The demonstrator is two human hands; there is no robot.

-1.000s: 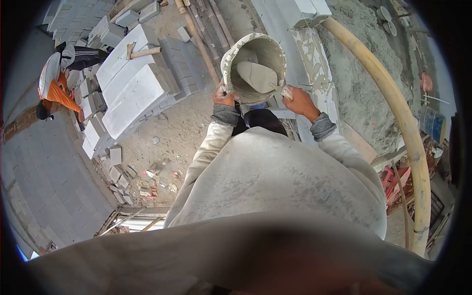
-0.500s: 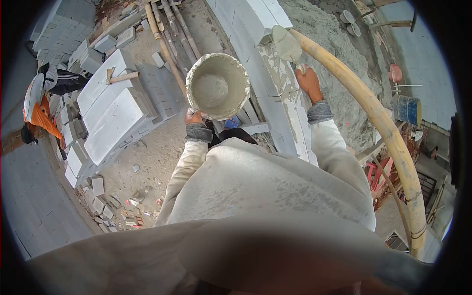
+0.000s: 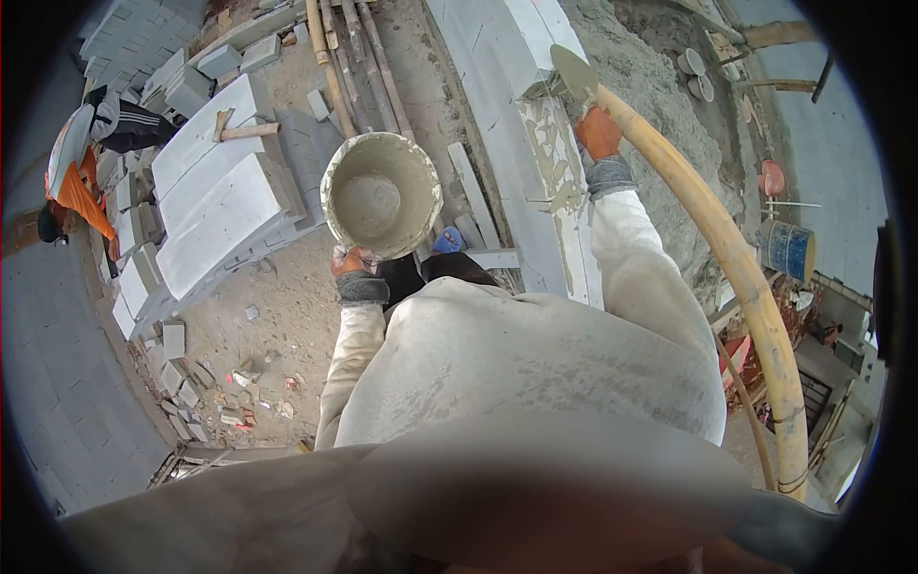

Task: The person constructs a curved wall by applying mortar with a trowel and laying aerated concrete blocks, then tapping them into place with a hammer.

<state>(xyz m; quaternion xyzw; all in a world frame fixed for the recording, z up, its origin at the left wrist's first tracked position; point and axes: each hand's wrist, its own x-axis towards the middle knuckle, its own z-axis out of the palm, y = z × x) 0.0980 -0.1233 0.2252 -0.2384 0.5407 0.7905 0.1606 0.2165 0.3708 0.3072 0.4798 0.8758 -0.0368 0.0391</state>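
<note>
My left hand grips the near rim of a mortar-caked bucket, tilted so that its inside shows, with a little mortar at the bottom. In my right hand, closed round a handle that the fingers hide, is a trowel with a rounded, mortar-smeared blade. The blade is beside the end of a pale block on top of the wall. Below that block, patchy wet mortar lies along the wall's top, close to my right hand.
A bamboo pole curves past my right arm. To the left, a hatchet lies on stacked blocks, and a person in orange bends beyond them. Bamboo poles lie ahead; a blue drum stands far right.
The bucket and my left hand have shifted left and slightly down in view. My right hand and the trowel have moved up along the wall, toward the block's end.
</note>
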